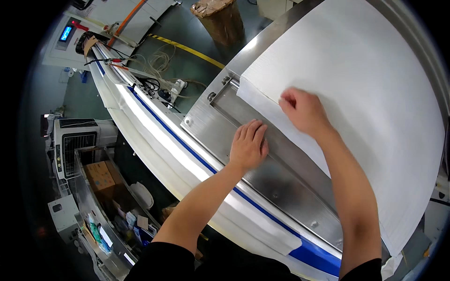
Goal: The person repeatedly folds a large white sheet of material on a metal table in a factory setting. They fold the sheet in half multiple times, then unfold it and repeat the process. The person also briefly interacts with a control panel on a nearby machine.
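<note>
A broad white sheet (pixel 347 56), cloth or paper, covers most of the metal machine bed, its near edge hanging over a long recess. My right hand (pixel 304 112) is over that near edge with its fingers curled closed. It is slightly blurred, and what it holds, if anything, is hidden. My left hand (pixel 249 144) lies palm down with its fingers stretched over the rim of the brushed metal frame (pixel 276 173), beside the recess. Nothing shows in it. A metal roller end (pixel 234 83) shows at the sheet's left corner.
White material with a blue strip (pixel 197 149) runs along the machine's near side. To the left are a metal cart with a cardboard box (pixel 101 175) and a white appliance (pixel 75 143). A brown wrapped roll (pixel 218 21), loose cables (pixel 161 61) and a yellow floor line (pixel 192 52) lie beyond.
</note>
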{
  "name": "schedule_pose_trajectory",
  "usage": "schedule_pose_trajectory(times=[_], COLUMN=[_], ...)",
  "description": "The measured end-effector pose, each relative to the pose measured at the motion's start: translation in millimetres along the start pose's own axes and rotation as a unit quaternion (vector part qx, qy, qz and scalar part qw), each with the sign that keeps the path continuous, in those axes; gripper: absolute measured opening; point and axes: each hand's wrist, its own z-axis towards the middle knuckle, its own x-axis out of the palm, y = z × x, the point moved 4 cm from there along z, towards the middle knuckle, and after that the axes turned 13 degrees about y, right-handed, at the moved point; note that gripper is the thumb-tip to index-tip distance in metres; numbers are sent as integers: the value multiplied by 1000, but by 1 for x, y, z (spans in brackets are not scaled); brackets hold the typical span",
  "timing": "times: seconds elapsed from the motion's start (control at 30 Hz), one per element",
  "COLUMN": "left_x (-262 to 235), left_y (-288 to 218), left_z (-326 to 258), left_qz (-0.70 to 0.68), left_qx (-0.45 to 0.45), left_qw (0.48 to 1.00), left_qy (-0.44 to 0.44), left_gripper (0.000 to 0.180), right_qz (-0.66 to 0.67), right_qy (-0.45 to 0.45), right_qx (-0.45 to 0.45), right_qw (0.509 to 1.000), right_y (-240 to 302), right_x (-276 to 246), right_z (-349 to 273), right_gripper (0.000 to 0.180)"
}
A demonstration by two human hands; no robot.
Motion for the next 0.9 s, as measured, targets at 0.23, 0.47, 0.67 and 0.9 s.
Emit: schedule_pose_trajectory(times=[0.23, 0.47, 0.67, 0.9], left_x=[1, -1, -13, -47], left_y=[8, 7, 16, 57], left_z=[0, 1, 11, 84], left_qz=[-14, -31, -97, 52], left_qx=[-21, -18, -6, 28], left_qw=[999, 999, 995, 993], left_qy=[27, 26, -5, -103], left_gripper=[39, 41, 46, 53], right_qz=[-7, -26, -54, -97], right_qy=[11, -11, -63, -110], right_qx=[-6, 10, 5, -40], right_qw=[1000, 1000, 997, 988], right_y=[0, -4, -8, -11], right_x=[10, 12, 14, 13], right_z=[68, 74, 70, 70], right_gripper=[17, 15, 11, 10])
